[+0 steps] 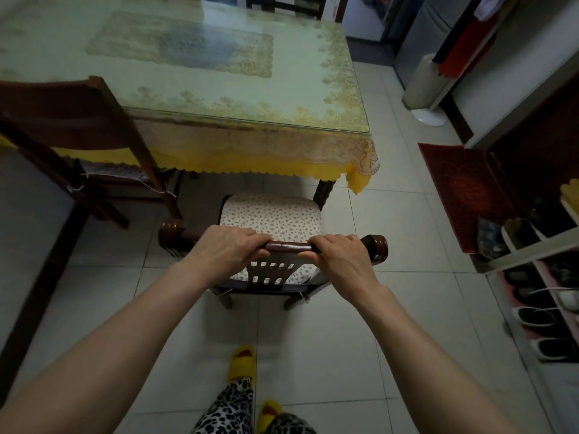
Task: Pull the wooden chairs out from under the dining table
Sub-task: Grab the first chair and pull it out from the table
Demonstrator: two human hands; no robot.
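A dark wooden chair [376,247] with a spotted seat cushion stands in front of me, clear of the dining table's near edge. My left hand [224,249] and my right hand [340,256] both grip its top rail, side by side. The dining table [313,98] has a glass top over a lace and yellow cloth. A second wooden chair [78,114] stands at the left, its seat partly under the table. A third chair back [288,6] shows at the table's far side.
A white shoe rack [532,249] with several shoes lines the right wall. A red mat [460,189] lies on the tiled floor beside it. A white cylindrical appliance [423,86] stands at the back right. My feet in yellow slippers [241,361] are just behind the chair.
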